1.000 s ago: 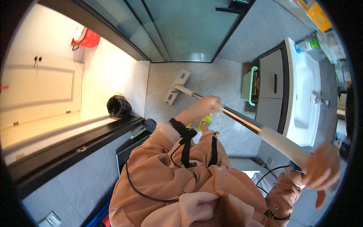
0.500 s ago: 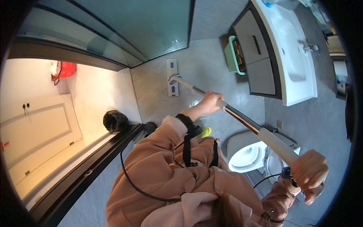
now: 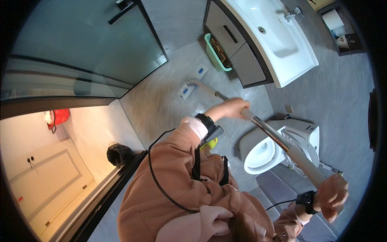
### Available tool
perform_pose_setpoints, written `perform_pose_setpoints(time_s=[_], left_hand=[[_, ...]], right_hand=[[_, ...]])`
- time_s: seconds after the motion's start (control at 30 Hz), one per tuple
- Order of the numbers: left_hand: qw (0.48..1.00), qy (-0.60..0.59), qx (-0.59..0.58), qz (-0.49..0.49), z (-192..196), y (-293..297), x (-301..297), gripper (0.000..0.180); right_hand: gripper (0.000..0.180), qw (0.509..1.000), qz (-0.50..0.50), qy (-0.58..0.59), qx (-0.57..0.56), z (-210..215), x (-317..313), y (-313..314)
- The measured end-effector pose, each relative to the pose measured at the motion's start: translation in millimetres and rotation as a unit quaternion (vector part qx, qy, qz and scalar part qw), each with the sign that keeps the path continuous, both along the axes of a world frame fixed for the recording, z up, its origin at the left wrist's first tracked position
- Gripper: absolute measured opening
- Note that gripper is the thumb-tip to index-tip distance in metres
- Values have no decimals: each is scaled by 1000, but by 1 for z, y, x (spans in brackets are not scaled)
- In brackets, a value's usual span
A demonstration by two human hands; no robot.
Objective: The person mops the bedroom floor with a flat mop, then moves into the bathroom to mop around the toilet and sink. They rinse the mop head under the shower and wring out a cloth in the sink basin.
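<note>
Both hands are wrapped around a long-handled mop [image 3: 266, 129]. The left hand [image 3: 236, 108] grips the pole partway along, and the right hand [image 3: 332, 193] is closed around its upper end. The pole slants across the bathroom, a shiny metal section between the two grips and a pale sleeve toward the right hand. Its flat white head [image 3: 188, 89] rests on the grey tiled floor [image 3: 161, 88], near the green basket [image 3: 217, 54] beside the vanity cabinet [image 3: 234, 38]. Two blue patches [image 3: 200, 70] mark the head, one on each half; motion blur hides whether they carry lettering.

Dark markings sit on the tank of the white toilet [image 3: 262, 155], too small to read; the toilet stands with its lid raised, just right of the pole's middle. A printed pattern on one of the rolls [image 3: 342, 42] in the wall niche [image 3: 350, 50] is likewise too small to make out. Above the cabinet is a white washbasin [image 3: 296, 60] with a chrome tap [image 3: 293, 13]. Black straps circle both wrists, the right one bearing a dark boxy device [image 3: 305, 199]. A yellow-green slipper [image 3: 213, 142] shows below the left forearm.
</note>
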State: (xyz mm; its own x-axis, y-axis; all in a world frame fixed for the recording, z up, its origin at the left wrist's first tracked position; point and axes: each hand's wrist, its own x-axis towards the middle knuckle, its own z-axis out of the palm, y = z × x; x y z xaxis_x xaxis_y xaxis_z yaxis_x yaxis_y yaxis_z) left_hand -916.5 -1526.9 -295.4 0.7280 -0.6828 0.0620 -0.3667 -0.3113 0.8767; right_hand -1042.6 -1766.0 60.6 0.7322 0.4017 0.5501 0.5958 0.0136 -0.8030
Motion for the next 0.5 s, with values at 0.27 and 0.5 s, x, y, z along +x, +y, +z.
perform_pose_setpoints(time_s=[0.27,0.5], left_hand=[[977,-43,108,177,-99,65,80,33],[987,-20,159,-14,-61,-16,28,28]], right_hand=[[26,998,20,63,-22,-140,38,81],[30,974,-178,120,67,-84,-14,12]])
